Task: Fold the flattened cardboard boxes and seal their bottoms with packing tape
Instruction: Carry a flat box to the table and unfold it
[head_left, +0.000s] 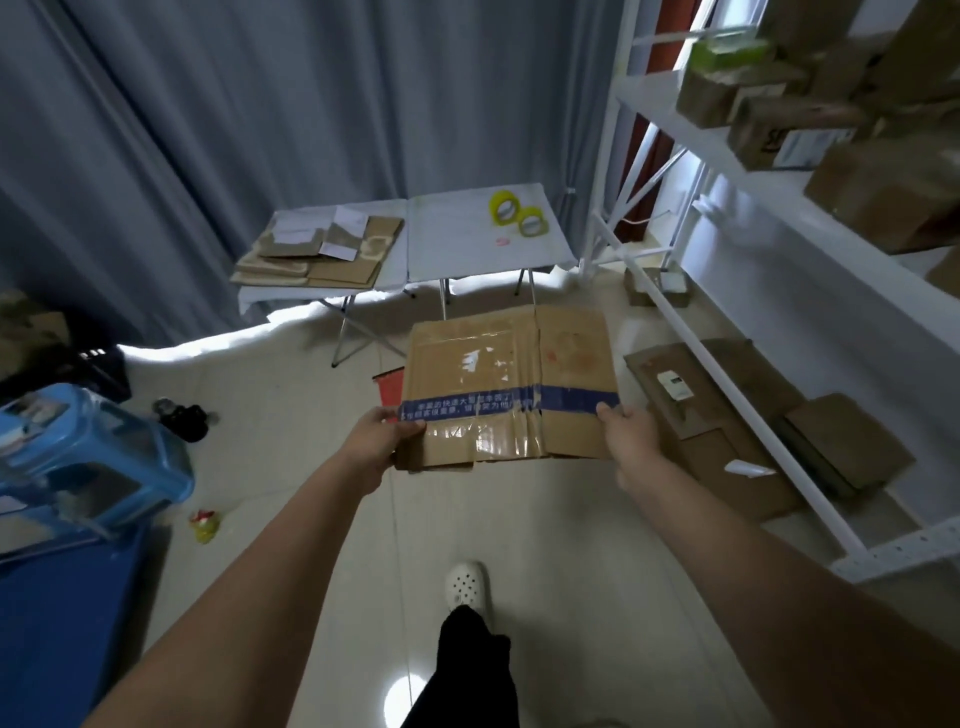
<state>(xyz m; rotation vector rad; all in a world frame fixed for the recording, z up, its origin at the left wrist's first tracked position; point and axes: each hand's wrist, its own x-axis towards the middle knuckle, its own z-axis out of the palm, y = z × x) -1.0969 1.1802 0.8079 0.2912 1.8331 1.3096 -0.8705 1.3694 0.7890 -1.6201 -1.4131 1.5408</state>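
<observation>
- Flattened cardboard box (511, 384) is held in the air above the floor, short of the worktop (467, 234).
- Left hand (376, 439) and right hand (628, 434) each pinch a side edge.
- Likely light, floppy at the creases; take hold at the edges.

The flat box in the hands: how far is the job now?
Early. Nothing looks folded here. The left hand and right hand hold one flat box by its edges, above the floor. Unused tape rolls and a stack of flat boxes wait on the table.
</observation>
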